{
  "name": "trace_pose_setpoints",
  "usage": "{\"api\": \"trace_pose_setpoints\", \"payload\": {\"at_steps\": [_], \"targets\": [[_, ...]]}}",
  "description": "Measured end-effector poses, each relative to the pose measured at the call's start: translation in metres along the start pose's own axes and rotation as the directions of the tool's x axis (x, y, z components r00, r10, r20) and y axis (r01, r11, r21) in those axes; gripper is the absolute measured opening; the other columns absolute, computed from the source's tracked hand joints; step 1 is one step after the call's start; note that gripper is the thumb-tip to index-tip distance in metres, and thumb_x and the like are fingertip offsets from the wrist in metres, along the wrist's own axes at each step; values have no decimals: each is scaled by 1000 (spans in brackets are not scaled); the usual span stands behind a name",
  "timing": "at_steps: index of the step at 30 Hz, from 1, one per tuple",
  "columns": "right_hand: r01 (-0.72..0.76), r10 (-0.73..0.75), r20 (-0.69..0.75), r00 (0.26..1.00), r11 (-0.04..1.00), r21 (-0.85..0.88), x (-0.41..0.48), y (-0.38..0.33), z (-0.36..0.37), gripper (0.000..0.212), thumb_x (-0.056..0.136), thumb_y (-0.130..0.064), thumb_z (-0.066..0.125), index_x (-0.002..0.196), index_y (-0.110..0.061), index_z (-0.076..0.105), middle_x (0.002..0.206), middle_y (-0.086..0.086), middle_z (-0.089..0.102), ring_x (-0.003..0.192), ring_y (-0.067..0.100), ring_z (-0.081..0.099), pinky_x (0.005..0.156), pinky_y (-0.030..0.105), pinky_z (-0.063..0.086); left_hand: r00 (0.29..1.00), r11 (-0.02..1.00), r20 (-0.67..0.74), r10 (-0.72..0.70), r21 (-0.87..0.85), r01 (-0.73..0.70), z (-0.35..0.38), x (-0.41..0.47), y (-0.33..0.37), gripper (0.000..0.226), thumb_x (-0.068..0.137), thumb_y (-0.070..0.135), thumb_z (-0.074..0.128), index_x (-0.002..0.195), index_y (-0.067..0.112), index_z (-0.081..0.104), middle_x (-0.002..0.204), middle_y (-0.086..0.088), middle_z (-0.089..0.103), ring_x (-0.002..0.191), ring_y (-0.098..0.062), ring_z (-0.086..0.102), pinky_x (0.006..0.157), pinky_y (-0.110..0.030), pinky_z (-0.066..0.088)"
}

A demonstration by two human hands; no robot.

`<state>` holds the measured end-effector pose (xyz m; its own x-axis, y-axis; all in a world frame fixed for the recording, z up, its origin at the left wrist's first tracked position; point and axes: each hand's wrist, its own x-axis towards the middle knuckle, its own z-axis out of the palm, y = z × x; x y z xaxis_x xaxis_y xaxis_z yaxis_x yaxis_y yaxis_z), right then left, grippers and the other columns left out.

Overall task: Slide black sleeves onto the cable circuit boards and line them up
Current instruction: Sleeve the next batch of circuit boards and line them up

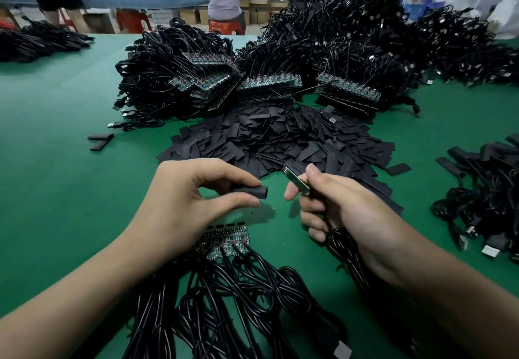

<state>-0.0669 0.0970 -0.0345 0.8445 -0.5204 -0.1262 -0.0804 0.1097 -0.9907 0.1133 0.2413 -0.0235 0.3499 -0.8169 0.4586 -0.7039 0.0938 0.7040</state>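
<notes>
My left hand [185, 201] pinches a black sleeve [254, 190] between thumb and fingers, its open end pointing right. My right hand [334, 209] grips a metal USB plug [295, 177] and its black cable, the plug tip a short way right of the sleeve's mouth. Below my hands a strip of joined cable circuit boards [226, 239] lies on the green mat [70, 190], their cables [238, 297] trailing toward me. A heap of flat black sleeves [280, 139] lies just beyond my hands.
Big piles of cables with board strips [266, 83] stand behind the sleeve heap. More cables with sleeved ends [483, 190] lie at the right. Two loose sleeves [101, 141] lie left. People stand at a far bench.
</notes>
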Motion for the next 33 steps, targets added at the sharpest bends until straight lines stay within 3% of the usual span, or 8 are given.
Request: {"api": "trace_pose_setpoints", "payload": {"at_steps": [3, 7, 11, 16, 20, 25, 33], "targets": [[47, -41, 45, 998, 988, -148, 0, 2, 1, 32, 107, -28, 49, 82, -22, 67, 65, -1, 49, 58, 14, 49, 56, 26, 45, 999, 999, 18, -29, -35, 29, 1, 0, 0, 20, 70, 38, 81, 87, 29, 81, 82, 20, 76, 75, -4, 73, 75, -11, 52], [130, -107, 92, 990, 942, -311, -4, 1, 5, 26, 107, -20, 51, 84, -17, 62, 76, 2, 66, 67, 18, 64, 55, 29, 50, 999, 998, 28, -38, -40, 39, 0, 0, -1, 17, 72, 34, 81, 87, 27, 81, 82, 20, 77, 77, -3, 73, 74, -9, 51], [135, -103, 97, 990, 896, -422, -5, 0, 6, 24, 106, -25, 53, 85, -22, 62, 64, -1, 63, 52, 14, 55, 54, 25, 43, 999, 999, 31, -29, -34, 30, 0, 0, -1, 18, 71, 34, 82, 88, 27, 81, 82, 19, 77, 77, -5, 73, 74, -10, 51], [98, -66, 96, 993, 916, -390, -6, -1, 7, 24, 103, -25, 59, 81, -22, 67, 57, -6, 49, 51, 12, 39, 51, 25, 32, 999, 1000, 32, 0, 11, -1, -1, -1, -1, 21, 71, 34, 83, 90, 26, 82, 82, 14, 77, 77, -9, 73, 77, -22, 57], [89, -41, 121, 992, 901, -425, -8, -3, 6, 22, 101, -23, 62, 82, -16, 70, 58, -3, 49, 52, 10, 37, 48, 19, 30, 975, 970, 137, 174, 148, -194, -4, 0, -1, 17, 79, 28, 83, 95, 22, 82, 88, 13, 75, 83, -6, 71, 79, -26, 56], [12, 39, 166, 985, 956, -293, -8, -4, 5, 21, 102, -19, 60, 86, -12, 72, 54, -2, 49, 43, 10, 38, 48, 23, 31, 928, 913, 216, 304, 211, -348, -11, 1, -3, 16, 84, 26, 81, 99, 21, 82, 96, 12, 72, 87, -2, 69, 79, -25, 57], [45, 11, 149, 989, 928, -370, -9, -3, 6, 20, 101, -18, 61, 85, -13, 71, 55, -2, 56, 41, 10, 42, 45, 21, 35, 929, 931, 229, 290, 156, -329, -10, 0, -6, 14, 85, 24, 82, 97, 18, 81, 94, 12, 74, 87, -3, 70, 80, -24, 56]]}}
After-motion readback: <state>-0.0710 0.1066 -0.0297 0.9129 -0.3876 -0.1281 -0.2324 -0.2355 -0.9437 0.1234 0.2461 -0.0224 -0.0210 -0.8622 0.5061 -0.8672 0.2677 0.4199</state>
